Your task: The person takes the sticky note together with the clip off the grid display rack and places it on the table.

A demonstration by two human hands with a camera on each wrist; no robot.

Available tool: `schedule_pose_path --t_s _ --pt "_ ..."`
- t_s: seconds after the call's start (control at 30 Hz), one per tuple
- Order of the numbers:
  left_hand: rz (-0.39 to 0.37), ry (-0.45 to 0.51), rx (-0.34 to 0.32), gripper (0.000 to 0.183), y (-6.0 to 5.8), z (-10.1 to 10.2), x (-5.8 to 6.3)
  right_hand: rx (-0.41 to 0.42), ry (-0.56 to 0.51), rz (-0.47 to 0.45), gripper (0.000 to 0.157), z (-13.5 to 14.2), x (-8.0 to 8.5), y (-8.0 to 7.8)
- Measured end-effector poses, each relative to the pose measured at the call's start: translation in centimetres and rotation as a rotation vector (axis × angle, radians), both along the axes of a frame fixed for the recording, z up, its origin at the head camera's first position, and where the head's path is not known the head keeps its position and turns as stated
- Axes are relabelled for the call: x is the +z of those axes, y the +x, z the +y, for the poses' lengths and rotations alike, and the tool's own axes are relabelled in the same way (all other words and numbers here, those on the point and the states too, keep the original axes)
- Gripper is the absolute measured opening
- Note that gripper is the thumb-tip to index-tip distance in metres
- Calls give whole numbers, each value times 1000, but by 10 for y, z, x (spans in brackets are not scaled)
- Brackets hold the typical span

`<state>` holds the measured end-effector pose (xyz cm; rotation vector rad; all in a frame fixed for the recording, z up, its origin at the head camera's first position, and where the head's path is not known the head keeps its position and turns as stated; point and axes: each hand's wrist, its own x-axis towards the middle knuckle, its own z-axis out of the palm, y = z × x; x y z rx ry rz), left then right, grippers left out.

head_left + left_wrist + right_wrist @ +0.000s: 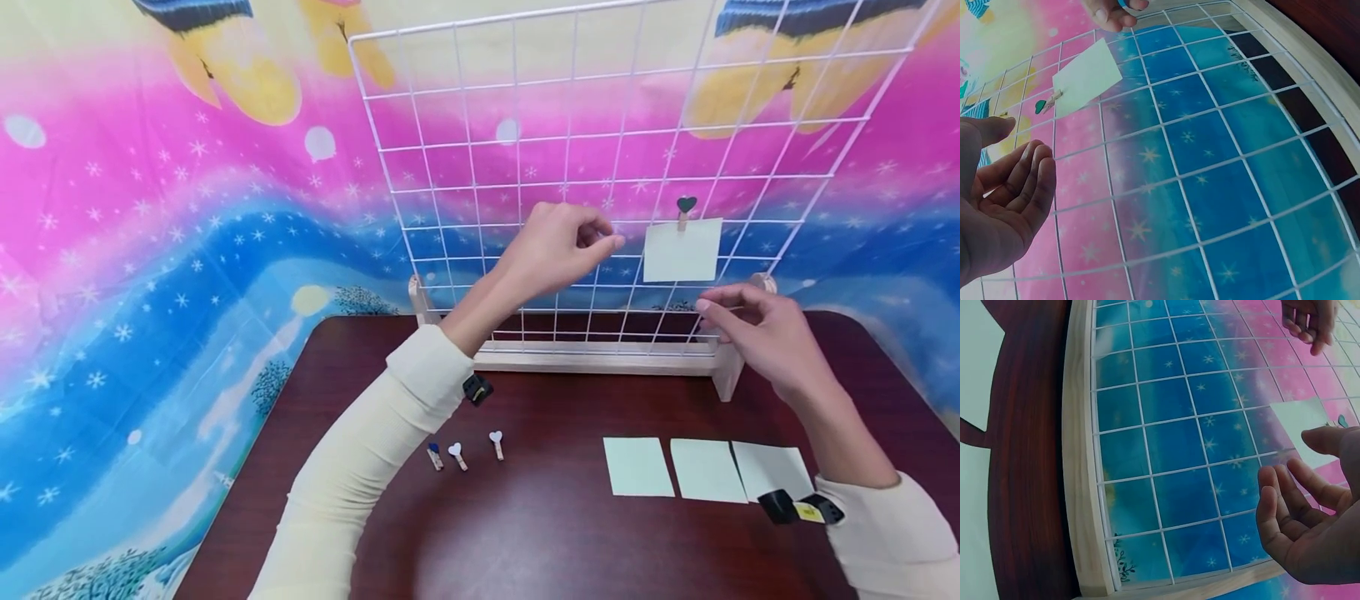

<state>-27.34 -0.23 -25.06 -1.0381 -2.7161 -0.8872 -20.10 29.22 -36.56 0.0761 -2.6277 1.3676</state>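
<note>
A pale paper square (682,251) hangs on the white wire grid (566,158), held at its top edge by a small wooden clothespin with a dark green heart (686,205). To the left of the paper, my left hand (558,246) hovers before the grid with loosely bent fingers and nothing in them. My right hand (768,333) is just below and right of the paper, apart from it, its fingers loosely bent around nothing. Both wrist views show the left hand (1010,194) and the right hand (1310,506) free of the paper.
On the dark red table (525,533) lie three heart clothespins, one dark blue (435,455) and two white (497,444). Three more paper squares (637,467) lie in a row at the right. A wooden stand (592,360) supports the grid before a printed cloth (187,208).
</note>
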Motion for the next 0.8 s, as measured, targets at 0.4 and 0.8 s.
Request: schedule_pose_path --t_s 0.4,0.8 --pt "13 -46 -25 33 -4 34 17 -57 -48 27 57 -5 5 -6" --pt "13 -120 8 44 -9 68 20 -79 -74 21 62 -8 9 -9"
